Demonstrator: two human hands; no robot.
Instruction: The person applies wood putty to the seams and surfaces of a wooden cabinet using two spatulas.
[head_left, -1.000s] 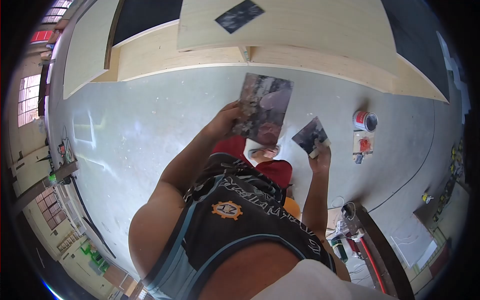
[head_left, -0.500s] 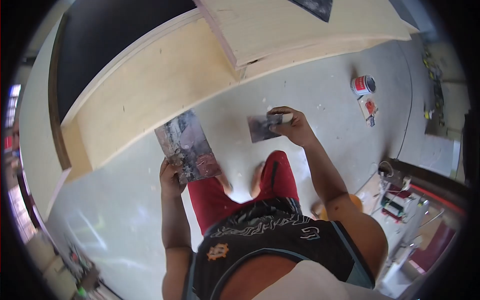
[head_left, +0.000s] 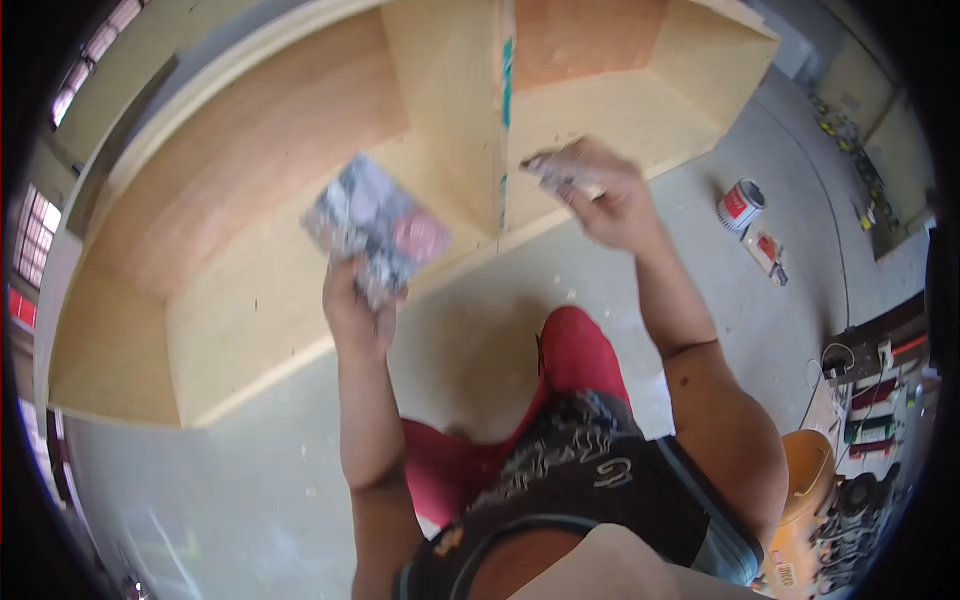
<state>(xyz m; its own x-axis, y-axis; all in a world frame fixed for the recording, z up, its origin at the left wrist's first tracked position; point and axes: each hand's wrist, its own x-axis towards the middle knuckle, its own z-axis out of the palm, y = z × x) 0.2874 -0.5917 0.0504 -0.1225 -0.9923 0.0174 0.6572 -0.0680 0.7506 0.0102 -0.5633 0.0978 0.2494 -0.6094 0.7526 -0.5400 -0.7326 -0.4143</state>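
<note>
Up close to the wooden box (head_left: 230,315), a flat board (head_left: 385,215) is held by the left hand (head_left: 360,315). The board is gripped tight near its low corner, with fingers and thumb closed on it, and it is tilted. Its face is covered with gray, white and pink smears. A small flat tool (head_left: 550,170) is pinched in the right hand (head_left: 615,205), between the thumb and the fingers. The tool is seen almost from its thin side and is blurred, so its full shape cannot be told. The board and the tool are held well apart, both in front of the open box. The box is split by an upright wall (head_left: 450,120), and green marks (head_left: 507,85) are seen on the wall's front edge. On the gray floor (head_left: 480,350), to the right of the box, a can (head_left: 742,205) with a red and white label is seen. Just beside the can, a small card (head_left: 764,252) with a red patch is laid flat. Low on the right, an orange bucket (head_left: 805,480) is seen near the right arm.
</note>
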